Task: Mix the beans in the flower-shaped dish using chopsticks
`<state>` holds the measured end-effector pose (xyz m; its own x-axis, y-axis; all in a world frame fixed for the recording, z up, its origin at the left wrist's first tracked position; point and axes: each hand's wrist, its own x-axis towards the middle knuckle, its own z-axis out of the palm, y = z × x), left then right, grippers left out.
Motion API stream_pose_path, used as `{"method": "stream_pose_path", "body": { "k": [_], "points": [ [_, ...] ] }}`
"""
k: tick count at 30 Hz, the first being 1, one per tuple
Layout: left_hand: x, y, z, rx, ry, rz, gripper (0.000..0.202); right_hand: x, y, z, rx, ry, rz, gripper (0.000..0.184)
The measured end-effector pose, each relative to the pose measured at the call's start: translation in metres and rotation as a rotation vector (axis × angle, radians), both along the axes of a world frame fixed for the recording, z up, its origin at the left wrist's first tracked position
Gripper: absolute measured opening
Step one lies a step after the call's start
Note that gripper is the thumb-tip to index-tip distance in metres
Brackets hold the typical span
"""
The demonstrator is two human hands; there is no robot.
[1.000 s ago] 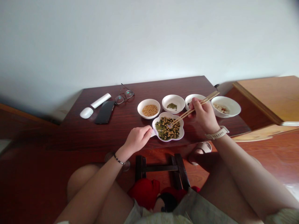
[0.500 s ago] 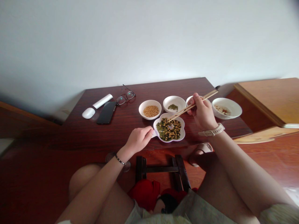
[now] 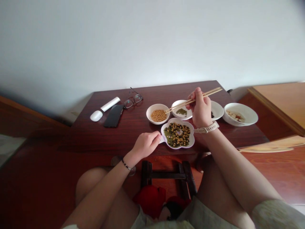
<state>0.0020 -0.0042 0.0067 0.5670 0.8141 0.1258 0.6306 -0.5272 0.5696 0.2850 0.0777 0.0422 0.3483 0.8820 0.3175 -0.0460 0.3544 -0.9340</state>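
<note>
My left hand is closed round the short handle of a white flower-shaped dish, which holds mixed yellow, green and dark beans. In my right hand is a pair of chopsticks, slanting down to the left. Their tips are at the right side of a white bowl of yellow soybeans; whether they pinch a bean is too small to tell. Behind the dish stands a bowl with a few green beans. My right hand partly hides another bowl with some dark beans.
At the right a larger white bowl holds pale pieces. Eyeglasses, a black phone, a white stick-like case and a white mouse-like object lie on the left of the dark table. A wooden cabinet adjoins at right.
The chopstick tips have moved from the flower-shaped dish up and left to the soybean bowl. My left hand still grips the dish handle. The whole view has shifted slightly.
</note>
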Motion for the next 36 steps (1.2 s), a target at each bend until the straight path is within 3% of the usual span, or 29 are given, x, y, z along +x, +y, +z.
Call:
{"method": "stream_pose_path", "body": {
  "k": [6,17,28,36],
  "points": [
    [-0.001,0.0,-0.001,-0.005,-0.002,-0.012,0.036,-0.011,0.012,-0.004,-0.011,-0.077,-0.011,0.062],
    [-0.001,0.002,0.002,-0.027,-0.006,-0.028,0.038,-0.004,0.002,0.003,-0.044,-0.101,0.032,0.064],
    [0.0,0.001,0.003,0.003,0.004,-0.012,0.039,0.02,-0.031,-0.003,-0.129,-0.07,0.134,0.062],
    [0.001,0.001,0.0,0.029,-0.003,-0.001,0.037,0.044,-0.06,-0.006,-0.21,-0.116,0.113,0.054]
  ]
}}
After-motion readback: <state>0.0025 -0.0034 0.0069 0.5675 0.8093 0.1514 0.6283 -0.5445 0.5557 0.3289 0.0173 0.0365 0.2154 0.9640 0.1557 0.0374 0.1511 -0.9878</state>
